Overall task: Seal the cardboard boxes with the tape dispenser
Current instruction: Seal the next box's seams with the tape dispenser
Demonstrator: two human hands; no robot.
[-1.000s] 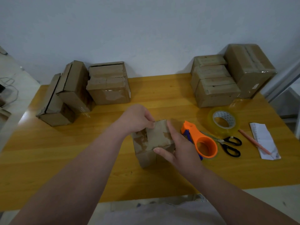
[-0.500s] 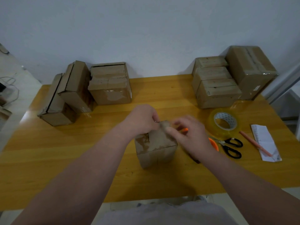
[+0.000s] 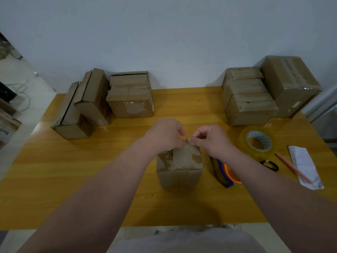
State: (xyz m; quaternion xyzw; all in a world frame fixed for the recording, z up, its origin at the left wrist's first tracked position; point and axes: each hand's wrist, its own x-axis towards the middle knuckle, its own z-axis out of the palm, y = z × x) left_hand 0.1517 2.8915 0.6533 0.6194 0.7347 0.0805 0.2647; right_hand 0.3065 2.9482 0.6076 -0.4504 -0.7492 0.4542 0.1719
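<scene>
centrally, left hand (image 3: 164, 135) and right hand (image 3: 211, 140) meet over box (image 3: 179, 162), curled fingers (image 3: 193, 141) pinching its far edge

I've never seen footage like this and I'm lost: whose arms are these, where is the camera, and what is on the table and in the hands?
No machine here: the arms belong to a person, and the one picture comes from a camera worn on their head, looking forward and down. Their left hand and right hand both pinch the far top edge of a small cardboard box standing on the yellow table; what sits between the fingertips is too small to tell. Just right of the box lies the orange tape dispenser, held by nobody. Further right are a roll of clear tape, black-handled scissors, a pencil and a folded paper. Along the wall stand a left group of boxes and a right group of boxes.
</scene>
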